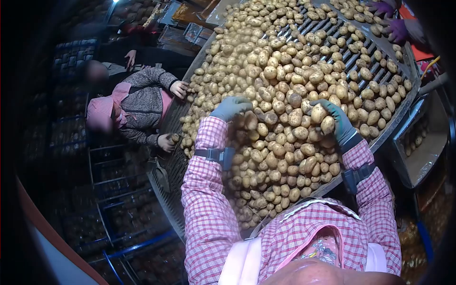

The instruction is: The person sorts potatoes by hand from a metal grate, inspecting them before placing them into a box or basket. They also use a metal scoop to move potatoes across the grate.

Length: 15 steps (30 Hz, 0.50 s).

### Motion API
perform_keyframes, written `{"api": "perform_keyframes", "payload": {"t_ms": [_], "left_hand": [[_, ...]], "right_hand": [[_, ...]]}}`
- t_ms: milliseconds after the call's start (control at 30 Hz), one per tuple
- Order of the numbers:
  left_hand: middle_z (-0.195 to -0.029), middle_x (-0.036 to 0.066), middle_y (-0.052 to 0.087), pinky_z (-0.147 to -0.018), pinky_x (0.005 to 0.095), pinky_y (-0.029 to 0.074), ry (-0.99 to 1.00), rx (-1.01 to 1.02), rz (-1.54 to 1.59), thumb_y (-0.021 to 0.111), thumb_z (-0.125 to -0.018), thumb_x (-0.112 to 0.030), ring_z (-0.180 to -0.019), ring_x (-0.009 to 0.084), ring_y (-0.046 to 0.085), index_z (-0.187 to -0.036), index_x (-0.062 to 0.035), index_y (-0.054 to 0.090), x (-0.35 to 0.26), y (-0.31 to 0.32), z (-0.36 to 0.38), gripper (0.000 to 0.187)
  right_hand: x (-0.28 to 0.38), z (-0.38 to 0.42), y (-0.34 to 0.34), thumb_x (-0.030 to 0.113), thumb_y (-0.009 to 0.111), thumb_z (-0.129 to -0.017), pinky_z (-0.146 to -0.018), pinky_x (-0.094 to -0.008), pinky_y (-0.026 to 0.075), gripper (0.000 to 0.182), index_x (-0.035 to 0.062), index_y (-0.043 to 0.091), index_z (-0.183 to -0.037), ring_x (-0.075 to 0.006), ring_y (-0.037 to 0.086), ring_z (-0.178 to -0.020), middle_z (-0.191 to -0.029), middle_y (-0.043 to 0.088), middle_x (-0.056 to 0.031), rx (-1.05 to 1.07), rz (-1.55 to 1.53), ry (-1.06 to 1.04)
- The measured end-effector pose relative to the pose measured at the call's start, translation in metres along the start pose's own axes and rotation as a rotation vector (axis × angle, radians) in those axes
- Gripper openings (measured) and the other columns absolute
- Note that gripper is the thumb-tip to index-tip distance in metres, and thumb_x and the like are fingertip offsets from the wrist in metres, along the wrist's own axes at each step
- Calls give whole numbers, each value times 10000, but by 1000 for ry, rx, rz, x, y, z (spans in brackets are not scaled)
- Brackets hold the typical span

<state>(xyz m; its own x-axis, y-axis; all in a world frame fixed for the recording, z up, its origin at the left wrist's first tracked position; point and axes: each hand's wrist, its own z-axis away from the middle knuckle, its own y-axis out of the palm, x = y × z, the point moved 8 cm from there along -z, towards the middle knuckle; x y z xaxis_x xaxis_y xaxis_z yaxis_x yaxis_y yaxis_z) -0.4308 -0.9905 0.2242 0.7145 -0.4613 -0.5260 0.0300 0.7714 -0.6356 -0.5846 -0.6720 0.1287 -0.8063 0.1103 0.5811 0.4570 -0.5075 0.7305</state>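
Note:
Potatoes (280, 142) lie heaped over a wide slatted sorting table (325, 35). My left hand (231, 108), in a pale grey-blue glove, rests on the left part of the heap with its fingers curved over the potatoes beneath; whether it grips any is hidden. On the right, my right hand (335, 116), in a green and grey glove, curls around potatoes, with two of them showing against its fingers. Both wrists carry dark strapped devices over checked sleeves.
A co-worker in a pink head covering (100, 113) has both hands at the table's left edge. Purple-gloved hands (395, 29) of another person are at the upper right. A bin (430, 142) stands beyond the right edge. Blue-edged crates (107, 185) stand at left.

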Motion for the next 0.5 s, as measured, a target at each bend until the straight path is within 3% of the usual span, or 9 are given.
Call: {"api": "perform_keyframes", "payload": {"t_ms": [33,167,200,267,367,467,500], "left_hand": [[-982,79,745,-846,301,531,-11,-83,57,721,-879,-246,-930,140,669,-1078,-42,764,3,-7,3,288],[-1031,53,748,-828,264,521,34,-342,203,725,-893,-183,-908,118,663,-1118,-32,748,36,-28,-31,272],[-1052,48,750,-843,258,518,44,-406,200,730,-895,-158,-923,114,661,-1123,-26,745,30,-30,-36,264],[-1035,58,752,-842,279,523,43,-511,120,715,-900,-158,-923,135,670,-1103,-24,747,18,-30,-48,246],[-981,61,758,-804,292,530,50,-622,55,706,-893,-200,-886,145,677,-1084,-36,754,19,-36,-96,256],[-987,153,765,-881,363,546,-13,-617,57,673,-854,-306,-942,275,729,-1069,-69,766,37,-39,-159,333],[-1009,155,763,-895,368,545,4,-609,12,677,-828,-332,-947,280,729,-1096,-106,768,32,-39,-171,362]], "right_hand": [[-5,5,5,353,496,-1063,-554,-245,593,379,53,635,-1251,-133,706,-809,-1087,707,-83,-90,-186,51],[-2,26,26,313,501,-1061,-533,-246,585,357,56,618,-1280,-121,673,-718,-959,678,-43,55,-175,119],[-3,30,32,325,531,-1043,-576,-259,597,385,42,624,-1288,-128,676,-857,-1056,672,-66,176,-174,134],[-4,34,20,326,530,-1042,-600,-254,610,394,44,621,-1302,-118,667,-887,-1144,658,-66,22,-70,42],[-13,27,5,329,523,-1045,-631,-254,623,403,37,627,-1302,-112,661,-945,-1222,639,-67,58,-68,67],[-6,29,9,326,519,-1046,-601,-249,621,401,25,638,-1284,-104,653,-981,-1240,635,-64,80,-57,79],[3,33,14,306,516,-1046,-760,-293,616,392,12,657,-1263,-136,636,-1055,-1259,634,-71,90,-35,83]]}}
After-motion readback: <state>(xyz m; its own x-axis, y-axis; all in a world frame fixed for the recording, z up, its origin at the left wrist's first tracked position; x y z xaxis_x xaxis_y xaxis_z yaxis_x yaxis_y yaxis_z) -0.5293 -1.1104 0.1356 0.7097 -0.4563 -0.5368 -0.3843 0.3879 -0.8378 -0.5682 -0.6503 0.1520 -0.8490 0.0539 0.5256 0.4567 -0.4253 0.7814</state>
